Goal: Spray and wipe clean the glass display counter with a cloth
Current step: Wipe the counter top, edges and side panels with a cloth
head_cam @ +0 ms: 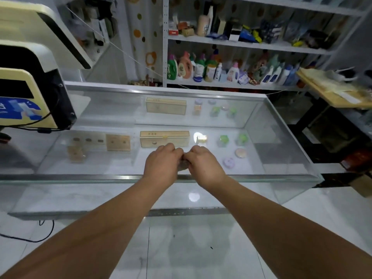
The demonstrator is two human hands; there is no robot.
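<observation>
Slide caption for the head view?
Left hand and right hand pinch a small greyish cloth above the clear glass display counter.

Cloth (182, 165) between left hand (161, 163) and right hand (204, 165), above glass counter (80, 177), boxes (164, 138) inside, shelves (241, 44) behind, terminal (26, 97) left

White stocked shelves (241, 44), glossy tiled floor (201, 248)
</observation>
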